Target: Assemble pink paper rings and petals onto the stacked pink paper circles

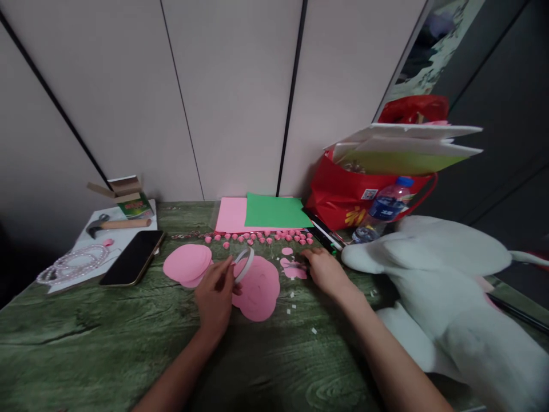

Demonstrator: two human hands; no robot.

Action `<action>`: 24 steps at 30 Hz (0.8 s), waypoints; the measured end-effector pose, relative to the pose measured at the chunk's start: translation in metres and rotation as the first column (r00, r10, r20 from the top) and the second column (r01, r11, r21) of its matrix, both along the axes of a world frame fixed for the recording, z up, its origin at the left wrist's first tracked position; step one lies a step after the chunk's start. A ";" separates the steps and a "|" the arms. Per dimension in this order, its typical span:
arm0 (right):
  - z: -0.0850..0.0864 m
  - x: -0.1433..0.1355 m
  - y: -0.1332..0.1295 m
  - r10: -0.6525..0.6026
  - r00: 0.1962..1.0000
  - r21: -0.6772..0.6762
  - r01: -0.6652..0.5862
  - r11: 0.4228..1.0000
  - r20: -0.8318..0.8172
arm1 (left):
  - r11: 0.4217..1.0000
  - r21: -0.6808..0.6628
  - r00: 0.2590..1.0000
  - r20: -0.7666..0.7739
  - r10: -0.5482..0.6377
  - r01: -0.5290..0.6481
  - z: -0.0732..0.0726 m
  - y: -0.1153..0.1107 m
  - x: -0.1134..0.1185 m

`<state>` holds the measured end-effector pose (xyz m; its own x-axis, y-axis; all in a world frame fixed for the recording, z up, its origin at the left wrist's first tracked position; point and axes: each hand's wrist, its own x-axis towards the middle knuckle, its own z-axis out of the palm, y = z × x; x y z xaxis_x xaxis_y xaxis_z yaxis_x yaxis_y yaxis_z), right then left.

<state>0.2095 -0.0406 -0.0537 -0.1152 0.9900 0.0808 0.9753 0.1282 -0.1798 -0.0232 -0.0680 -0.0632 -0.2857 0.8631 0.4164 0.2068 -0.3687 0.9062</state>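
Near the middle of the table, my left hand (215, 289) pinches a white ring-shaped roll (245, 266), apparently tape, held upright over the left edge of a large pink scalloped paper shape (259, 294). To its left lies a stack of pink paper pieces (187, 263). My right hand (322, 269) rests by a smaller pink paper shape (294, 269), its fingertips at a dark, blurred tool, perhaps scissors, lying on that shape. Whether the fingers grip this tool is unclear. A small pink disc (287, 251) sits just above.
Small pink pieces (257, 237) form rows before green paper (277, 212). Phone (134, 257), hammer (122, 224), beads (72, 266) and open box (134, 200) are left. Red bag (328, 191), bottle (384, 206) and white plush toy (450, 292) stand right.
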 end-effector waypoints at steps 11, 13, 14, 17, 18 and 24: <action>0.002 0.003 0.001 0.044 0.976 -0.009 -0.043 0.999 0.214 | 0.997 -0.075 0.995 0.101 -0.009 0.016 -0.005 0.002 0.000; 0.002 0.006 0.000 0.031 0.992 0.081 -0.041 0.996 0.124 | 0.995 -0.101 0.992 0.127 -0.013 0.026 -0.004 0.002 0.000; 0.001 0.007 -0.001 0.040 0.998 0.136 -0.045 0.990 0.040 | 0.993 -0.118 0.990 0.140 -0.010 0.027 -0.003 0.002 0.000; 0.000 0.002 -0.006 0.205 0.944 0.307 -0.121 0.944 -0.258 | 0.988 -0.155 0.985 0.172 0.007 0.020 -0.002 0.003 0.000; -0.001 -0.002 -0.009 0.285 0.899 0.351 -0.163 0.922 -0.331 | 0.987 -0.162 0.984 0.177 0.013 0.016 -0.001 0.003 0.000; -0.002 -0.039 -0.026 0.488 0.757 0.337 -0.366 0.867 -0.434 | 0.986 -0.164 0.987 0.163 0.017 0.010 -0.004 0.004 0.000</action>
